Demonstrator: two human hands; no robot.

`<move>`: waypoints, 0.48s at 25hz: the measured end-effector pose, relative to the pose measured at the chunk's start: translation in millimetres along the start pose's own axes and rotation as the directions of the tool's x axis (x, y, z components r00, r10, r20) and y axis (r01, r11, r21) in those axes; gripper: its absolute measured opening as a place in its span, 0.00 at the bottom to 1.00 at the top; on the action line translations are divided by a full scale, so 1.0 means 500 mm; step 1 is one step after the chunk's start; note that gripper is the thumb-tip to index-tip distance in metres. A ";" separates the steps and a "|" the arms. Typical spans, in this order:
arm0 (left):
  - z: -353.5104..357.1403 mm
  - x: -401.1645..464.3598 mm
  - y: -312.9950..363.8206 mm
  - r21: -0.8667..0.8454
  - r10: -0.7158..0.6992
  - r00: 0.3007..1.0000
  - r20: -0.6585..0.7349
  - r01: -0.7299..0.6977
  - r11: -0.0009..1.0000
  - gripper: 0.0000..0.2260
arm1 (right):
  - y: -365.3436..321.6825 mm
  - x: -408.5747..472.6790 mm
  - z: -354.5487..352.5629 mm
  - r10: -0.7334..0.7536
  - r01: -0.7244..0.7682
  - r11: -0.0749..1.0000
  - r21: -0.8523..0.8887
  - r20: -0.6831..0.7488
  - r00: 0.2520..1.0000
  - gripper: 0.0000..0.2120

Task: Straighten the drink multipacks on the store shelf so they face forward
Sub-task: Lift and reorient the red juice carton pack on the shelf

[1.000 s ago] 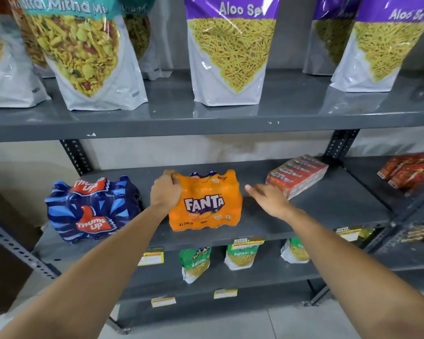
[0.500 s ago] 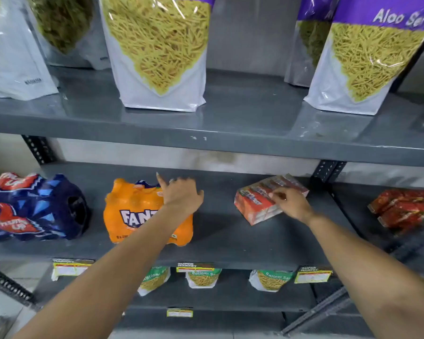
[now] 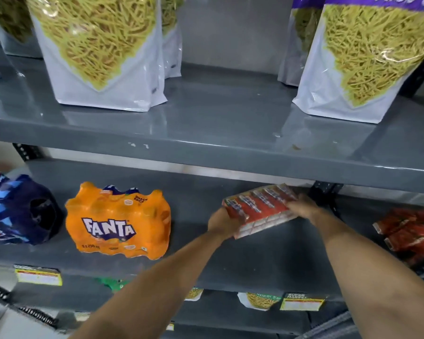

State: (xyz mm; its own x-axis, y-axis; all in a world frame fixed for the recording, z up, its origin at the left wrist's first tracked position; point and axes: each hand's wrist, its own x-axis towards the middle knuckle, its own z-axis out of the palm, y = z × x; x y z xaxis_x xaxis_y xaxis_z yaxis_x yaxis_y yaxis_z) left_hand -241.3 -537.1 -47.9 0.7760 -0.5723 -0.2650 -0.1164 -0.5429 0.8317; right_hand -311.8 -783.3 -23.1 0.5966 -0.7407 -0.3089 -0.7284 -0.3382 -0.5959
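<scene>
On the middle grey shelf (image 3: 255, 263) a red multipack of small drink cartons (image 3: 258, 210) is tilted, its left end raised and turned at an angle. My left hand (image 3: 222, 222) grips its near left end and my right hand (image 3: 302, 207) holds its right end. To the left stands an orange Fanta multipack (image 3: 118, 222), label facing forward, untouched. At the far left edge sits a dark blue Thums Up multipack (image 3: 17, 209), partly cut off by the frame.
Large Aloo Sev snack pouches (image 3: 101, 50) stand on the upper shelf (image 3: 206, 133). More red carton packs (image 3: 411, 231) lie at the right on the neighbouring shelf. Price tags (image 3: 38, 276) line the shelf edge, with small snack packets (image 3: 262, 299) below.
My left hand left the Fanta pack and moved right to the red carton multipack. Both hands now grip that pack, and its left end has lifted. The camera view shifted right.
</scene>
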 end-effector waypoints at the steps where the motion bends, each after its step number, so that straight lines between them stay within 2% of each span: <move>1: 0.011 0.005 -0.003 -0.033 0.002 0.999 -0.051 -0.004 0.999 0.24 | 0.001 0.004 -0.005 -0.004 0.004 1.000 -0.004 0.019 1.000 0.27; 4: 0.016 0.018 -0.020 -0.165 0.044 0.995 -0.094 -0.059 0.985 0.25 | 0.018 -0.016 -0.012 -0.045 0.045 0.998 0.038 0.011 0.999 0.26; 6: 0.011 0.013 -0.042 -0.179 0.115 0.985 -0.131 -0.137 0.974 0.29 | 0.043 -0.044 0.000 -0.099 0.106 0.988 0.113 -0.071 0.993 0.25; 9: 0.009 0.002 -0.077 -0.132 0.203 0.958 -0.202 -0.232 0.964 0.27 | 0.088 -0.080 0.024 -0.134 0.163 0.962 0.219 -0.139 0.981 0.24; 12: -0.010 -0.004 -0.098 -0.032 0.281 0.927 -0.249 -0.298 0.954 0.19 | 0.117 -0.091 0.028 -0.171 0.182 0.943 0.277 -0.064 0.983 0.30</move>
State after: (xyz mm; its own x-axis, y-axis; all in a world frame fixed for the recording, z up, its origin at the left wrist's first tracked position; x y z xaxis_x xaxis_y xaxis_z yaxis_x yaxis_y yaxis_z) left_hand -234.0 -506.3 -85.7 0.8409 -0.5299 0.1100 -0.3226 -0.3276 0.8880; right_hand -377.0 -761.0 -54.4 0.6895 -0.7076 -0.1545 -0.4851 -0.2928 -0.8240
